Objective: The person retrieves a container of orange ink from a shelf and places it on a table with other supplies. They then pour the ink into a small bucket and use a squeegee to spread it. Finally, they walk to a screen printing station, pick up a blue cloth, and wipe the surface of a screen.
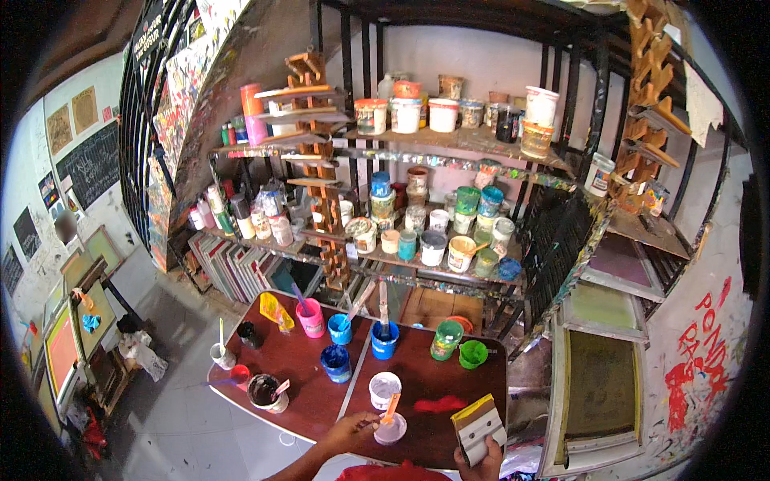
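Note:
My left hand (pixel 354 431) pinches an orange paint stirrer (pixel 391 408), its lower end over or in a small cup of pale lilac paint (pixel 391 430) near the table's front edge. Just behind that cup stands a white tub (pixel 385 390) with whitish paint inside. My right hand (pixel 483 460) grips a squeegee (pixel 480 429) from below. It has a pale body with dark round spots and a yellow-stained upper edge, and is held tilted at the table's right corner. A red smear (pixel 439 404) lies on the tabletop between the cup and the squeegee.
On the dark red table (pixel 313 405) stand blue buckets (pixel 336 363), a pink cup (pixel 310 318), green tubs (pixel 447 340) and a dark-filled pot (pixel 269 393). Shelves (pixel 449 138) crowded with paint containers rise behind. Framed screens (pixel 597 393) stand at the right; more frames (pixel 68 353) lean left.

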Demonstrator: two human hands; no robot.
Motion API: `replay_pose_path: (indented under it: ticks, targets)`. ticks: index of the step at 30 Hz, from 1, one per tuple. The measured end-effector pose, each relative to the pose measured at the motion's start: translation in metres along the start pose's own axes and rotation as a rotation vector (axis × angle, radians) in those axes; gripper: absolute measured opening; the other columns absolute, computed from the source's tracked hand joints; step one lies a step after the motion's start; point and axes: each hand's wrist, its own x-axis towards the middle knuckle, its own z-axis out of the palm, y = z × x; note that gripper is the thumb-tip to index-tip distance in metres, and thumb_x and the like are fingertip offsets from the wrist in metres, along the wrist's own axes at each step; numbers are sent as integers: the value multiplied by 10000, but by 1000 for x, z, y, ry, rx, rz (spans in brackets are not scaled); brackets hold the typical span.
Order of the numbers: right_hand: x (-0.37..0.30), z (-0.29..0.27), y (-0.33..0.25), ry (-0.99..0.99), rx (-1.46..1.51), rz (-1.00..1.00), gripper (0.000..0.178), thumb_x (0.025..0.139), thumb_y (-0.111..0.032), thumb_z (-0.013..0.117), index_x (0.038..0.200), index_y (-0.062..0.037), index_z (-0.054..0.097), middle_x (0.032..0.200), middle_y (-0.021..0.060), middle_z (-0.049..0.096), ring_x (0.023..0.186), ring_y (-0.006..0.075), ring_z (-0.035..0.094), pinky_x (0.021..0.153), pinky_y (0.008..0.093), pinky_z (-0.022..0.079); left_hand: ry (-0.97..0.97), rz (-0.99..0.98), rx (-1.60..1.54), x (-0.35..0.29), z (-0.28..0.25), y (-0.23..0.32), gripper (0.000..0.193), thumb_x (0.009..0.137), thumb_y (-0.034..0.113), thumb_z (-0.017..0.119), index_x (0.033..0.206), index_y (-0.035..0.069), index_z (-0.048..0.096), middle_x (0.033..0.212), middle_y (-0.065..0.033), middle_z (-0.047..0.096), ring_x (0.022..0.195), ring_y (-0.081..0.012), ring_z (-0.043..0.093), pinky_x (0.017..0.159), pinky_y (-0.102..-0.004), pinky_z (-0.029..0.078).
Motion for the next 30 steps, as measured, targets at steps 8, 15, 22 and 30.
replay_pose_path:
  ticks: [8,15,22,30]
  targets:
    - [35,-8,6,29,-17,-78,392,830,-297,571,1172,-151,447,1087,21,517,924,193,547,768,398,473,170,-124,-56,-14,-24,-7,203,868,164,562,1028,39,573,892,-39,612,782,-104,544,681,-264,442]
    - [51,-13,-14,-74,124,21,312,825,-253,576,1118,-174,506,1037,7,580,939,181,555,732,396,467,359,-161,-71,-41,-16,-8,158,851,77,569,999,22,565,869,-44,596,787,-109,543,708,-257,437]
    - [68,4,-28,-97,138,53,282,814,-258,600,1072,-153,554,947,41,633,783,195,590,681,342,458,437,-200,-37,-35,-20,21,145,846,70,570,979,12,566,874,-62,604,797,-129,549,721,-273,442]
    - [78,-8,-37,-133,134,77,253,811,-250,602,1043,-157,560,939,16,624,807,170,576,677,344,444,417,-175,46,-30,-6,20,165,852,97,574,996,16,562,892,-61,607,800,-131,553,719,-272,443]
